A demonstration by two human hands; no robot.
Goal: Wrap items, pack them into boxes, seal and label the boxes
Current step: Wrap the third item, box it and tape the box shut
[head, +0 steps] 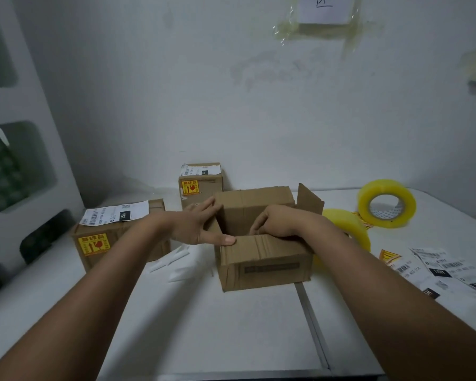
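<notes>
Spanning whole lower view, white table (pixel 231 325). Open cardboard box (pixel 264 265) at centre, flaps partly folded. 2 sealed boxes at left: labelled box (pixel 116 237) nearer, small box (pixel 201 182) against wall. 2 yellow tape rolls at right: one (pixel 352 229) just behind open box, other (pixel 386 204) farther back. Shipping labels (pixel 445 268) near right edge. Left hand (pixel 201 224) flat against box's left flap, thumb on near flap. Right hand (pixel 278 221) curled inside box; what it holds, cannot tell.
</notes>
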